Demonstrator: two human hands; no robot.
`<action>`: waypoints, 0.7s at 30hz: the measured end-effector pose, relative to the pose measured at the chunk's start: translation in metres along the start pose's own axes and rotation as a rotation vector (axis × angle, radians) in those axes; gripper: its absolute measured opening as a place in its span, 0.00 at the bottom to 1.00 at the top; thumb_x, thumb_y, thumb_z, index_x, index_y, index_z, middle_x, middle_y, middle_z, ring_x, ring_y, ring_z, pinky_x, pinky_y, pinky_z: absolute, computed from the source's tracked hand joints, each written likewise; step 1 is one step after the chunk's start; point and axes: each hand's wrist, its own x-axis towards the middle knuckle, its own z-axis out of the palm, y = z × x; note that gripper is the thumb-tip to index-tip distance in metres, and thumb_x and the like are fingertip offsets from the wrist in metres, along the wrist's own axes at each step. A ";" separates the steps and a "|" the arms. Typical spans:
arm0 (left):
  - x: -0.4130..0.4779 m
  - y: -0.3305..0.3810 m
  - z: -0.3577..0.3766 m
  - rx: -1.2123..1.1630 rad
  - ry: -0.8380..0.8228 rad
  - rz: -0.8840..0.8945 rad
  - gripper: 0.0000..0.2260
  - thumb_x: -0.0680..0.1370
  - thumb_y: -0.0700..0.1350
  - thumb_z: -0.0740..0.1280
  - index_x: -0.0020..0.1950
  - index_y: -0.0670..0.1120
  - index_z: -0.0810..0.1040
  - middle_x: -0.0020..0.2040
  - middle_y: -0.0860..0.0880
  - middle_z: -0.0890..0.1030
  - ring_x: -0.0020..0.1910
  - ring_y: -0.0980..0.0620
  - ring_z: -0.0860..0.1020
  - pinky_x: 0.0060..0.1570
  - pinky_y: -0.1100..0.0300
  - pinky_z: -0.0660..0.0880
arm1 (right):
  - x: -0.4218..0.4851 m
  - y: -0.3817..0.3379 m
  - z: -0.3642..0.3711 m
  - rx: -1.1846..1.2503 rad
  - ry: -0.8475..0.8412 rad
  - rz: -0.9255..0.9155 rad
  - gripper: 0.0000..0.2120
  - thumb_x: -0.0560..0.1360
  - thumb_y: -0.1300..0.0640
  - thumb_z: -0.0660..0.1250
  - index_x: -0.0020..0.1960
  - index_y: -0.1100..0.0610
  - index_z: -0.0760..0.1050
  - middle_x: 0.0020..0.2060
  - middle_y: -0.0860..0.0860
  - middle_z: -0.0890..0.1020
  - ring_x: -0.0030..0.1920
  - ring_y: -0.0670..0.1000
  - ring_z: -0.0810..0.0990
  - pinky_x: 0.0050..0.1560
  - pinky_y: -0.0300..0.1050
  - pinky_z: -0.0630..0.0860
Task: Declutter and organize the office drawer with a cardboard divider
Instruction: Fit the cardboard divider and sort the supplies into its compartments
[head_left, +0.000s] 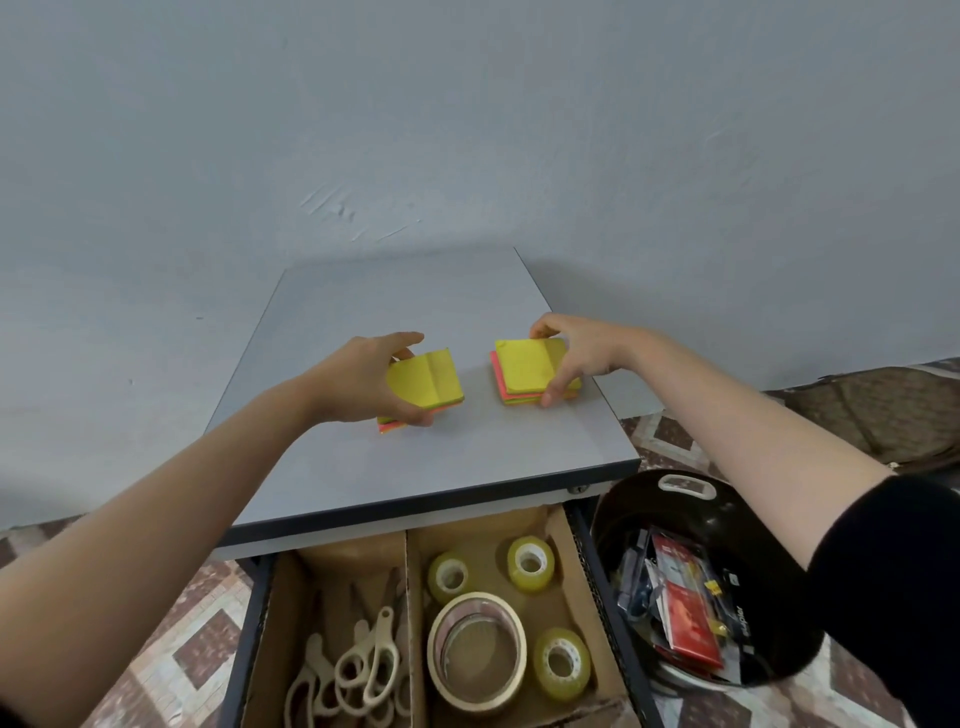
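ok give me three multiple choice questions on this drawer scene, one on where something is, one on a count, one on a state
1. Where do the scissors lie?
A. in the drawer's left compartment
B. on the cabinet top
C. in the black bin

2. How many small clear tape rolls are in the right compartment?
A. one
B. three
C. five

3. What is the left hand doing?
A. resting empty
B. gripping a sticky note pad
C. holding tape

Key: 1 A, they sit left of the cardboard divider. 2 B, three small rolls surround the large tape roll. 3 B, its fingers close on the left sticky note pad on the cabinet top.
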 end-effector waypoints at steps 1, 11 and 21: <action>0.000 -0.001 0.001 0.002 -0.003 0.000 0.42 0.65 0.52 0.78 0.74 0.51 0.60 0.66 0.51 0.72 0.64 0.50 0.69 0.58 0.61 0.65 | 0.001 0.001 0.000 -0.007 -0.001 -0.005 0.37 0.62 0.58 0.80 0.66 0.56 0.65 0.63 0.50 0.69 0.60 0.50 0.69 0.52 0.39 0.66; -0.003 -0.004 0.009 0.010 -0.041 0.007 0.43 0.65 0.53 0.78 0.75 0.50 0.60 0.68 0.50 0.71 0.66 0.50 0.68 0.61 0.58 0.65 | 0.005 -0.003 0.007 -0.235 0.046 0.004 0.29 0.62 0.49 0.79 0.57 0.62 0.75 0.57 0.58 0.75 0.57 0.57 0.74 0.57 0.52 0.73; -0.025 0.000 0.004 -0.024 -0.035 0.020 0.43 0.65 0.53 0.78 0.75 0.50 0.60 0.67 0.50 0.72 0.64 0.50 0.70 0.57 0.62 0.65 | -0.022 0.004 0.008 -0.044 0.165 0.018 0.30 0.61 0.52 0.80 0.58 0.64 0.75 0.58 0.60 0.77 0.58 0.59 0.74 0.56 0.49 0.71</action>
